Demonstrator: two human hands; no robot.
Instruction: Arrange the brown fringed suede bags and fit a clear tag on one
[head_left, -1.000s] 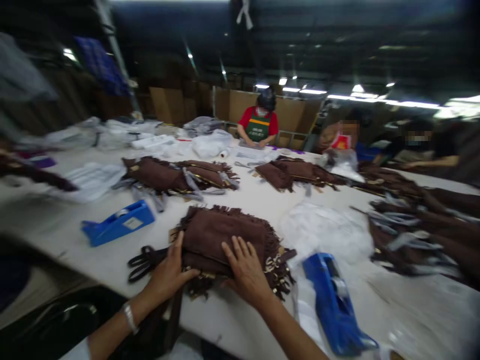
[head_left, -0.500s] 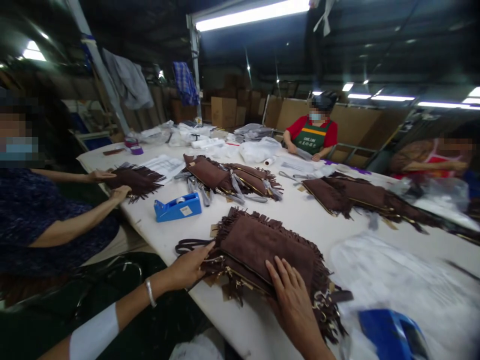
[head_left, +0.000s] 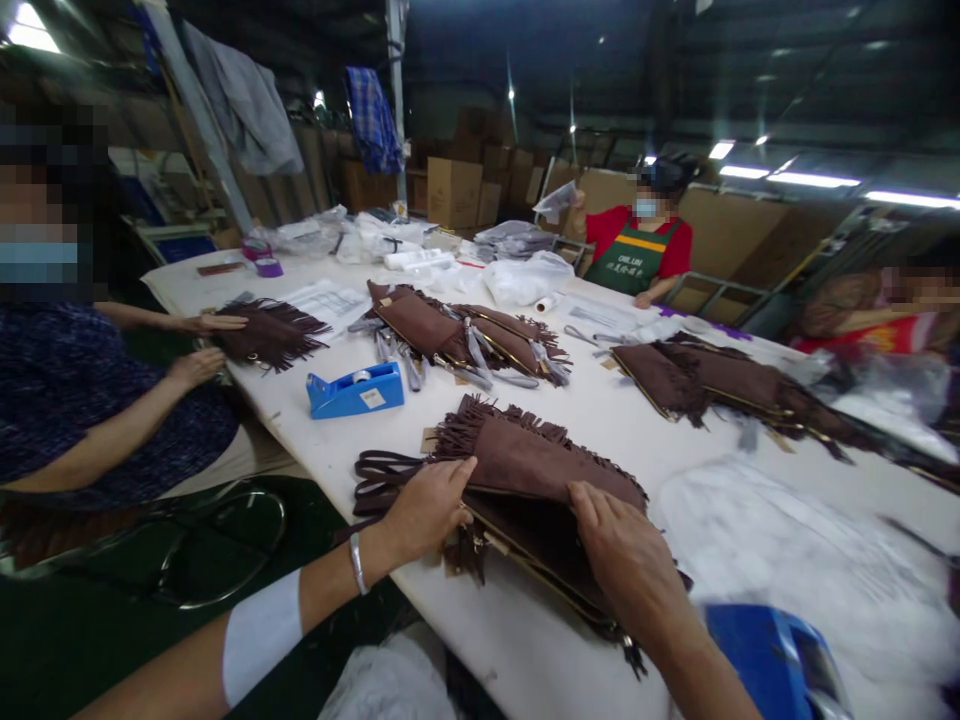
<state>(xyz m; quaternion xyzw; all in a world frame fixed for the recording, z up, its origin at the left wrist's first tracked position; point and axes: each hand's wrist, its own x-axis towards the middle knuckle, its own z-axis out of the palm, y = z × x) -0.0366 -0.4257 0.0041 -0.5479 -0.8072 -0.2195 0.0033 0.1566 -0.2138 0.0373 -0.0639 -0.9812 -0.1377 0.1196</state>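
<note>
A dark brown fringed clutch bag [head_left: 536, 455] lies near the front edge of the white table, on what looks like more of the same brown bags. My left hand [head_left: 431, 510], with a silver bangle, pinches the bag's near edge at its left corner. Farther right along that edge, my right hand [head_left: 626, 550] grips it, thumb underneath. The edge is raised, and a dark gap shows beneath it above a gold zip; I cannot tell whether this is the bag's mouth. Brown wrist straps [head_left: 382, 475] stick out at the left.
A blue tape dispenser [head_left: 356, 390] stands beyond my left hand; another blue dispenser [head_left: 769, 655] is near my right forearm. Brown bags [head_left: 424, 325] lie mid-table, with clear plastic [head_left: 787, 560] to the right. Co-workers sit left and right; one in a green apron [head_left: 630, 255] is across.
My left hand has moved right onto the bag's corner. My right hand has gone from lying flat on the bag to gripping its raised edge. The co-worker across has lifted a plastic bag.
</note>
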